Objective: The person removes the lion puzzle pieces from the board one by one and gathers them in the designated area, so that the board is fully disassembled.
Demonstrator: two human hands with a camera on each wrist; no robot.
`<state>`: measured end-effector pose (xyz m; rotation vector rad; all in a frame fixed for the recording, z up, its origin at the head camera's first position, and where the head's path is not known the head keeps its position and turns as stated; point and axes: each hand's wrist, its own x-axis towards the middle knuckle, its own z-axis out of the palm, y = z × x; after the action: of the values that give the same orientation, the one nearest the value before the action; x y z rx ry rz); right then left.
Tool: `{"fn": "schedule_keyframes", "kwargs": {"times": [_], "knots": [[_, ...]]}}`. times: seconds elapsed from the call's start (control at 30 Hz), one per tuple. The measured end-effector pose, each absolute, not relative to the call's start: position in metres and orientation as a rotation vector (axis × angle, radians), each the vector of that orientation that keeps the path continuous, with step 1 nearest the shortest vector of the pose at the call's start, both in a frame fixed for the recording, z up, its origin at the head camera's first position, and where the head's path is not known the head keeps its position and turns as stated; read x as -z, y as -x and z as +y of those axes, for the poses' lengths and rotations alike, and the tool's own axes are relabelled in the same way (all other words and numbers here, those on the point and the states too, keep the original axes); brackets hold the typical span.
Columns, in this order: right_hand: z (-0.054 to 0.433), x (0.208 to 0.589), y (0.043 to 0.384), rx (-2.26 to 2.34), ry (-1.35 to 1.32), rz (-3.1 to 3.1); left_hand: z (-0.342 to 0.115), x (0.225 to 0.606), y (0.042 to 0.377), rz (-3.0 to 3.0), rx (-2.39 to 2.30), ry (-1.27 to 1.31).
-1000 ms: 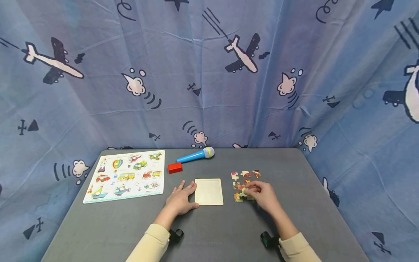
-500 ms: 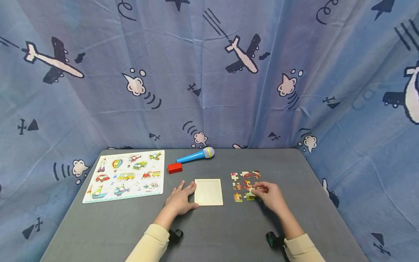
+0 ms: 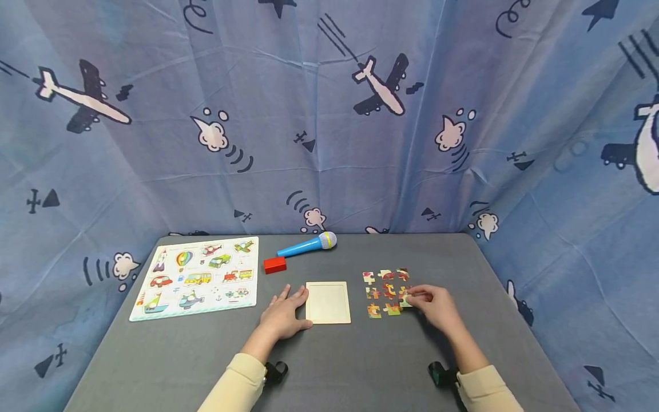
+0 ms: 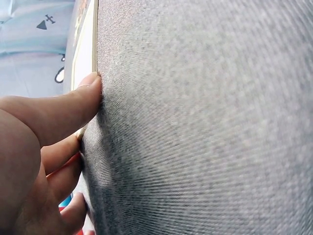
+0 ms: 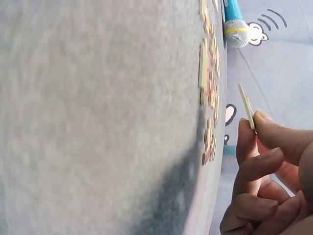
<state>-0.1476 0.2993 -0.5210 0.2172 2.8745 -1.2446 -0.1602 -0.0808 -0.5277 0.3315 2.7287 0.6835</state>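
My right hand (image 3: 437, 306) pinches a jigsaw piece (image 3: 405, 301) between thumb and index finger, above the right side of the laid-out pieces. Seen edge-on, that thin piece (image 5: 247, 105) is raised off the table in the right wrist view. Beneath and beside it, several colourful jigsaw pieces (image 3: 373, 311) lie apart in rough rows. My left hand (image 3: 282, 316) rests with fingers spread at the left side of a square, pale puzzle tray (image 3: 328, 303). In the left wrist view the thumb (image 4: 73, 107) touches the tray's edge (image 4: 95, 44).
A large picture board (image 3: 198, 277) with vehicles lies at the left of the grey table (image 3: 329, 366). A red block (image 3: 275, 265) and a blue toy microphone (image 3: 307, 244) lie behind the tray. A patterned blue curtain (image 3: 319, 143) hangs along the back.
My right hand has moved to the right across the jigsaw pieces with the pinched piece, uncovering pieces in the middle and front rows. The left hand and tray stay in place.
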Motion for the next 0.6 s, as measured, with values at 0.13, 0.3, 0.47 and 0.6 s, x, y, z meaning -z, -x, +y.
{"fn": "schedule_keyframes", "kwargs": {"times": [0.13, 0.3, 0.47, 0.6], "knots": [[0.305, 0.522, 0.149, 1.252, -0.273, 2.835, -0.081, 0.529, 0.161, 2.728, -0.683, -0.329], [0.312, 0.525, 0.15, 1.207, -0.308, 2.825, -0.081, 0.529, 0.161, 2.728, -0.68, -0.331], [0.318, 0.529, 0.15, 1.155, -0.306, 2.841, -0.081, 0.529, 0.161, 2.718, -0.683, -0.325], [0.32, 0.532, 0.151, 1.132, -0.285, 2.841, -0.08, 0.529, 0.161, 2.717, -0.68, -0.324]]}}
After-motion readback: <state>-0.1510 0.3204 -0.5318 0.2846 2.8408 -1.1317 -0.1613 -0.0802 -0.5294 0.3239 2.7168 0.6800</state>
